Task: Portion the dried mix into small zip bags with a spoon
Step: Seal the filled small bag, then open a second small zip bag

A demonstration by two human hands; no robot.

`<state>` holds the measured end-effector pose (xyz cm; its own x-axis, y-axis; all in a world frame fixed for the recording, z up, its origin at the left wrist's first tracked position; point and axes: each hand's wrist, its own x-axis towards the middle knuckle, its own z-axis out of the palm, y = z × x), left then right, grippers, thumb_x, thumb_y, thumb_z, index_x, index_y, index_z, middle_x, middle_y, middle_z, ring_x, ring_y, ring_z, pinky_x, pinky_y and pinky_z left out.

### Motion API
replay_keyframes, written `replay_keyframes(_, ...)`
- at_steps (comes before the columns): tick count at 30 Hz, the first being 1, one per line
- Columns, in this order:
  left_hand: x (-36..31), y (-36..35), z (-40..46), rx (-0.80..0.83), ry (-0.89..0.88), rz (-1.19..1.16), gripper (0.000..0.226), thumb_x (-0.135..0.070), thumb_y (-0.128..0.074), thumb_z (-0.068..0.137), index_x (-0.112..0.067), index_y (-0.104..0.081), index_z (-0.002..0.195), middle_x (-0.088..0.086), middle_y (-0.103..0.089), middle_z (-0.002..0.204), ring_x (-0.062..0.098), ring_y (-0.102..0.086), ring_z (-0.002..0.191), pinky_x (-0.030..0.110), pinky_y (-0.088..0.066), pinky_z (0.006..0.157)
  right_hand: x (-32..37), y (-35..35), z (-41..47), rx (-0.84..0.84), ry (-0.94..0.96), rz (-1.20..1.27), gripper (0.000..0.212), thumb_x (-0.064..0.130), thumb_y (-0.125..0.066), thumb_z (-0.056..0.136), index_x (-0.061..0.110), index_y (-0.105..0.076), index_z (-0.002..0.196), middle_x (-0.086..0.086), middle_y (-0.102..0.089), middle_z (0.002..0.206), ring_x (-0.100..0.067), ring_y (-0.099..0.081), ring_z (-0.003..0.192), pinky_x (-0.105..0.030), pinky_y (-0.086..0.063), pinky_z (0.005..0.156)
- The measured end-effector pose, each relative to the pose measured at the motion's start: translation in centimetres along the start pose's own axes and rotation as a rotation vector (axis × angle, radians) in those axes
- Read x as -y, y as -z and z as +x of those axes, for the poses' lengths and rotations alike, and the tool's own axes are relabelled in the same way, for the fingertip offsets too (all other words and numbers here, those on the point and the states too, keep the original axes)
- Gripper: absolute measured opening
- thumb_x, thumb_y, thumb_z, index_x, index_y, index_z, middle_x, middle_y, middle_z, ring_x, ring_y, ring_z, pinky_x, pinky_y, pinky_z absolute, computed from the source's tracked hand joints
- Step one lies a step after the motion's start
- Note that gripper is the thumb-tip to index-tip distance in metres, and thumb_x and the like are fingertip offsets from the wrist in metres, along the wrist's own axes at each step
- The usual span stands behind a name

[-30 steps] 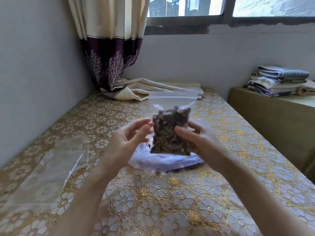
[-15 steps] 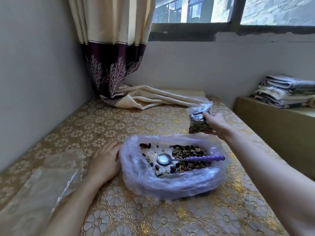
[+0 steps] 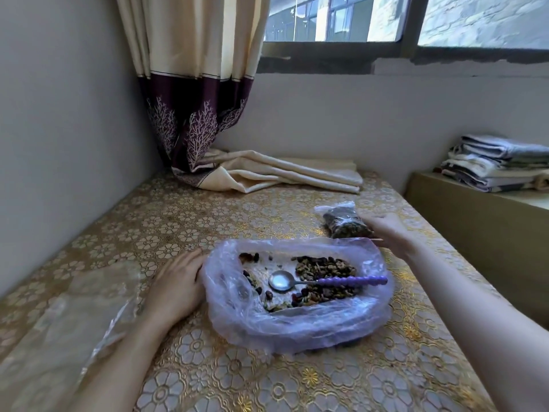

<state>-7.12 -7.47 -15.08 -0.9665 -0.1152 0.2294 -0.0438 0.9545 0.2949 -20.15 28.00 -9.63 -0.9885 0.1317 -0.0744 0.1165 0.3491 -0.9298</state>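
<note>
Dried mix [image 3: 325,267] bag [image 3: 344,220] filled: your right hand [image 3: 386,230] sets it down, fingers loose; left hand [image 3: 178,283] flat. Next, fetch an empty bag [image 3: 74,316].

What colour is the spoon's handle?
Purple and beaded, on the spoon lying in the mix; the head view shows it clearly.

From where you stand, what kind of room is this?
Probably a room in a home, not a workshop: a curtain hangs by a window, folded laundry sits on a ledge, and a floral-patterned cloth covers the work surface.
</note>
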Motion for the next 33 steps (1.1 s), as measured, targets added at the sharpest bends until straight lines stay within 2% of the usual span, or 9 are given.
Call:
replay_keyframes(4,-0.6,0.6,-0.2,-0.05,0.017,-0.132,0.035,-0.027,-0.038,0.098,-0.018,-0.052,0.129,0.0,-0.045,0.14,0.018,-0.04,0.128,0.037,-0.03,0.107,1.8,0.2,-3.0,-0.177,0.188,-0.24,0.027,0.016,-0.049,0.092,-0.006,-0.064,0.096,-0.022,-0.063,0.091,-0.031,-0.057,0.086,-0.039,-0.047,0.079)
replay_keyframes(9,-2.0,2.7,-1.6,-0.093,0.076,-0.276,0.028,-0.014,-0.044,0.096,-0.014,-0.059,0.12,0.004,-0.06,0.122,0.018,-0.055,0.105,0.029,-0.042,0.088,3.9,-2.7,-10.7,-0.188,0.59,-0.175,0.024,0.014,-0.052,0.095,0.0,-0.064,0.109,-0.006,-0.064,0.09,-0.013,-0.057,0.078,-0.007,-0.042,0.062)
replay_keyframes(14,-0.9,5.8,-4.5,-0.253,0.078,0.036,0.032,-0.029,-0.05,0.092,-0.024,-0.054,0.124,-0.001,-0.056,0.126,0.018,-0.046,0.116,0.037,-0.038,0.097,3.6,-7.1,-16.9,-0.073,0.721,-0.016,0.02,0.01,-0.052,0.094,0.005,-0.063,0.109,-0.002,-0.065,0.092,-0.017,-0.065,0.082,-0.019,-0.051,0.072)
replay_keyframes(20,2.2,7.0,-10.0,-0.087,0.286,0.166,0.058,-0.047,-0.052,0.086,-0.023,-0.039,0.137,0.006,-0.039,0.142,0.025,-0.037,0.129,0.04,-0.032,0.108,1.9,-11.1,-19.6,-0.083,0.814,-0.01,0.014,0.004,-0.055,0.092,0.003,-0.066,0.101,-0.009,-0.072,0.085,-0.023,-0.069,0.074,-0.039,-0.057,0.069)
replay_keyframes(23,2.3,7.0,-11.3,-0.096,0.234,0.087,0.044,-0.041,-0.056,0.087,-0.017,-0.053,0.124,0.003,-0.059,0.119,0.012,-0.058,0.097,0.024,-0.048,0.091,1.2,-11.5,-19.8,-0.097,0.837,0.023,0.014,0.002,-0.056,0.091,0.002,-0.067,0.099,-0.008,-0.071,0.082,-0.021,-0.068,0.071,-0.037,-0.057,0.065)
replay_keyframes(24,2.2,7.0,-11.4,-0.115,0.224,0.043,0.034,-0.035,-0.057,0.088,-0.016,-0.059,0.116,0.0,-0.064,0.106,0.005,-0.06,0.081,0.013,-0.048,0.078,0.9,-11.5,-19.8,-0.088,0.835,0.03,0.014,0.002,-0.056,0.091,0.003,-0.067,0.1,-0.006,-0.07,0.08,-0.019,-0.068,0.07,-0.034,-0.056,0.064)
replay_keyframes(26,1.9,7.4,-11.2,-0.134,0.249,-0.003,0.012,-0.025,-0.058,0.09,-0.018,-0.067,0.096,-0.006,-0.066,0.086,0.0,-0.058,0.065,0.01,-0.043,0.055,0.3,-11.3,-19.9,-0.06,0.833,0.047,0.014,0.002,-0.056,0.09,0.007,-0.066,0.099,0.001,-0.068,0.075,-0.01,-0.066,0.066,-0.024,-0.054,0.062)
replay_keyframes(30,0.6,8.6,-10.4,-0.339,0.186,-0.146,0.012,-0.017,-0.054,0.091,-0.012,-0.066,0.091,-0.007,-0.059,0.104,0.01,-0.062,0.07,0.016,-0.046,0.05,0.0,-10.8,-19.9,-0.026,0.806,0.113,0.02,0.002,-0.056,0.09,0.02,-0.062,0.096,0.012,-0.066,0.072,-0.003,-0.065,0.068,-0.018,-0.053,0.058)
replay_keyframes(33,-2.2,10.8,-9.2,-0.613,0.14,-0.445,0.006,-0.021,-0.057,0.088,-0.02,-0.062,0.085,-0.011,-0.062,0.076,0.004,-0.058,0.057,0.013,-0.046,0.047,0.2,-10.7,-19.7,0.014,0.729,0.185,0.018,0.005,-0.055,0.091,0.021,-0.062,0.095,0.009,-0.067,0.074,-0.005,-0.066,0.067,-0.022,-0.055,0.06)
